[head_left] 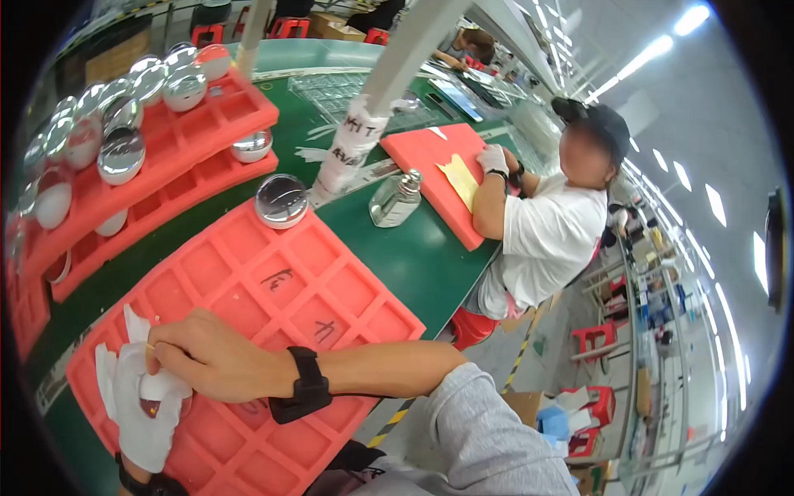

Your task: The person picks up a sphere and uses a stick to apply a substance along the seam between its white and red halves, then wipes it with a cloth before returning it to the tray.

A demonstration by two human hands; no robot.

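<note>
My left hand [145,426], in a white glove, wraps round a glass ball with a white base [165,385]; its lower part looks reddish through the glass. My bare right hand [211,355] reaches across above it, fingertips pinched together over the ball and glove. What those fingertips hold, if anything, is hidden. White material sticks up beside them, and I cannot tell whether it is glove or cloth. Beneath both hands lies a pink foam tray [310,248] with square pockets. One clear glass ball [281,201] with a white base sits at its far corner.
On the left, stacked pink foam trays [248,120] carry several glass balls. A glass bottle with a metal top [397,198] stands on the green table [438,269] near a wrapped post [351,149]. At right a co-worker [550,223] leans on another pink foam piece [422,161].
</note>
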